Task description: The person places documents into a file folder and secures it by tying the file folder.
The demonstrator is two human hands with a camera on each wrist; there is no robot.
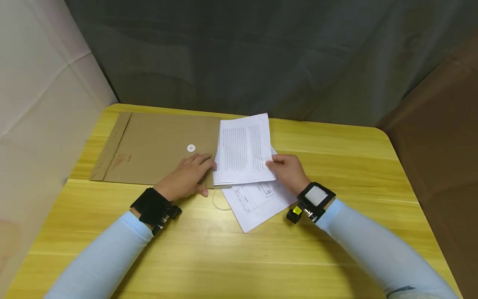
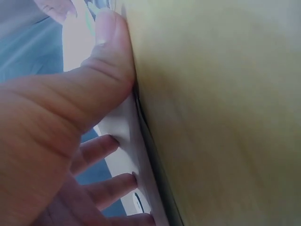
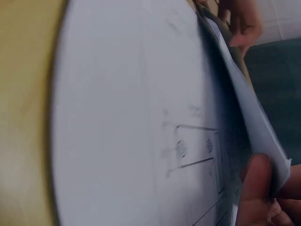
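A large brown envelope (image 1: 157, 145) with a white button clasp lies flat on the yellow table (image 1: 239, 253), its mouth toward the middle. My left hand (image 1: 199, 168) rests on the envelope near that mouth, fingers straight, their tips (image 2: 124, 181) against the edge of the lifted paper. My right hand (image 1: 271, 164) pinches the right edge of a thin sheaf of printed sheets (image 1: 244, 149), which overlaps the envelope's mouth. In the right wrist view the thumb (image 3: 256, 188) presses on that sheaf's edge. Another printed sheet (image 1: 257, 203) lies on the table under it.
A thin string (image 1: 218, 203) from the envelope loops on the table between my hands. Cloth screens stand close at the left and back, and a brown panel at the right. The table's far edge runs just behind the envelope.
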